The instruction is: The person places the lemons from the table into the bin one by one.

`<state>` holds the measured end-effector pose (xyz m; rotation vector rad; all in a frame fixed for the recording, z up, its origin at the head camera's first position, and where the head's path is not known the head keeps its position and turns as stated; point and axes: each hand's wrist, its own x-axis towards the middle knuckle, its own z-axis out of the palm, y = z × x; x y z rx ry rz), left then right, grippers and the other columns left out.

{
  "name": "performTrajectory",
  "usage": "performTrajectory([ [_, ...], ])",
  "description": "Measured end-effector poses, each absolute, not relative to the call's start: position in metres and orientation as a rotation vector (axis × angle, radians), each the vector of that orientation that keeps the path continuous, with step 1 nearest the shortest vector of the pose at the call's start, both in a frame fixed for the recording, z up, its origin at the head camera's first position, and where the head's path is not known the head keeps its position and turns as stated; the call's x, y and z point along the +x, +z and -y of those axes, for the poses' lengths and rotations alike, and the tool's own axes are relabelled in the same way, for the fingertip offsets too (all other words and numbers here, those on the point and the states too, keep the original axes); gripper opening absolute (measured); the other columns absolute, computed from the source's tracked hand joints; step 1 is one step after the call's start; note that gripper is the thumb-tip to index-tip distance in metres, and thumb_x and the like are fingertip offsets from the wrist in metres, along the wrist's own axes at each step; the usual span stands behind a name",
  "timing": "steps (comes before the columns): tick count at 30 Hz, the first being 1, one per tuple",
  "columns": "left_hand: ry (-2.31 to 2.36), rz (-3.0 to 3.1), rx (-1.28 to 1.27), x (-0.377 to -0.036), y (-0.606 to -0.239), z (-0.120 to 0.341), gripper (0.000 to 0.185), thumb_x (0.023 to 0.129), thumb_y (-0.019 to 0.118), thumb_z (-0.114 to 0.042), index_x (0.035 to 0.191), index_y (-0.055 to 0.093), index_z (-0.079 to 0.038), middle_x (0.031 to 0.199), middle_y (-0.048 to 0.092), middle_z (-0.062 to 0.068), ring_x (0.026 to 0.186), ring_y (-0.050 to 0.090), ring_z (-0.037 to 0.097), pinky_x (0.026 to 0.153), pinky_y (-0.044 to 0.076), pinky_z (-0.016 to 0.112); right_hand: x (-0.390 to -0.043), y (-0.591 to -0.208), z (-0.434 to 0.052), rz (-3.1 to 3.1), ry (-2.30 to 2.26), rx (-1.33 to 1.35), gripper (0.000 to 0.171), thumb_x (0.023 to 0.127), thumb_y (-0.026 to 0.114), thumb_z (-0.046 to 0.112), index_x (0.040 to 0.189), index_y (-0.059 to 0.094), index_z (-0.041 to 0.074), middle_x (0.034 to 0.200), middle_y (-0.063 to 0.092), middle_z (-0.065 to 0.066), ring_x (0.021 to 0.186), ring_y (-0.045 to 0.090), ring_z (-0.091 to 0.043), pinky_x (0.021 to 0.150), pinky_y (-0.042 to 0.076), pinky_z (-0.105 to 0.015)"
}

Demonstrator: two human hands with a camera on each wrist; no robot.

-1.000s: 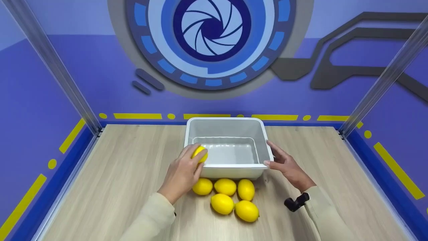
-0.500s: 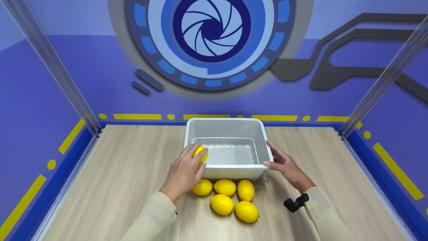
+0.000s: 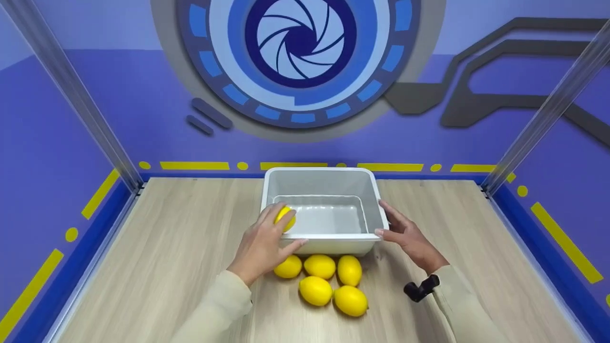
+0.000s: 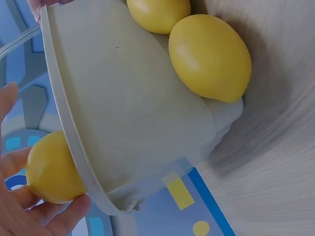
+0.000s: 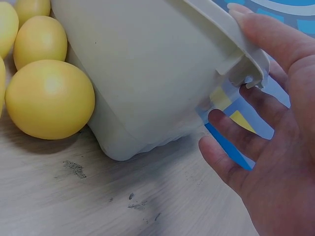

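Observation:
My left hand is at the near left corner of a white plastic bin, its fingers curled round a yellow lemon at the rim. The thumb stands away from the lemon, stretched along the bin's near side. In the left wrist view the held lemon sits against the bin's rim. My right hand grips the bin's near right corner, thumb on the rim and the other fingers along the outer right side. Inside the bin, the visible floor is bare.
Several lemons lie on the wooden table just in front of the bin, in two loose rows. Purple panels with metal corner posts enclose the table at the back and sides.
My left thumb has swung off the lemon and out to the right, while the other fingers stay round it. The right hand, the bin and the lemons on the table have kept their places.

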<state>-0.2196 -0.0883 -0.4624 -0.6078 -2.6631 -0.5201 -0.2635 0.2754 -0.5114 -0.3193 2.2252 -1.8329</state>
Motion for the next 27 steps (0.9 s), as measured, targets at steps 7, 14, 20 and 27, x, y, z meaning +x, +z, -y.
performTrajectory([
  [7,-0.530,2.690,-0.603,-0.222,-0.465,0.089,0.063,0.086,0.058,-0.062,0.134,0.053,-0.022,0.144,0.047,0.006,0.133,0.045,0.023,0.095,0.053,0.043,-0.263,-0.511,-0.275,-2.232,-1.827,-0.323,0.074,0.091,0.066,0.021,0.152,0.026,0.033,0.160,0.025,-0.007,0.143,0.034,-0.032,0.098,0.045,-0.016],
  [14,-0.517,2.701,-0.603,-0.225,-0.468,0.089,0.065,0.086,0.058,-0.062,0.135,0.054,-0.019,0.146,0.045,0.008,0.134,0.044,0.024,0.096,0.053,0.044,-0.265,-0.511,-0.276,-2.255,-1.787,-0.295,0.074,0.091,0.066,0.025,0.152,0.026,0.035,0.161,0.022,-0.005,0.145,0.029,-0.029,0.101,0.042,-0.018],
  [20,-0.489,2.698,-0.615,-0.226,-0.472,0.089,0.061,0.087,0.061,-0.057,0.134,0.056,-0.018,0.145,0.047,0.008,0.134,0.044,0.025,0.096,0.052,0.045,-0.264,-0.509,-0.276,-2.251,-1.786,-0.280,0.075,0.091,0.067,0.025,0.152,0.026,0.036,0.161,0.023,-0.004,0.144,0.032,-0.030,0.099,0.045,-0.019],
  [27,-0.327,2.709,-0.631,-0.227,-0.478,0.090,0.053,0.088,0.062,-0.052,0.119,0.066,-0.009,0.138,0.054,0.011,0.131,0.048,0.027,0.098,0.052,0.042,-0.263,-0.509,-0.276,-2.211,-1.819,-0.292,0.075,0.092,0.066,0.023,0.153,0.024,0.033,0.162,0.020,-0.005,0.145,0.029,-0.030,0.097,0.045,-0.016],
])
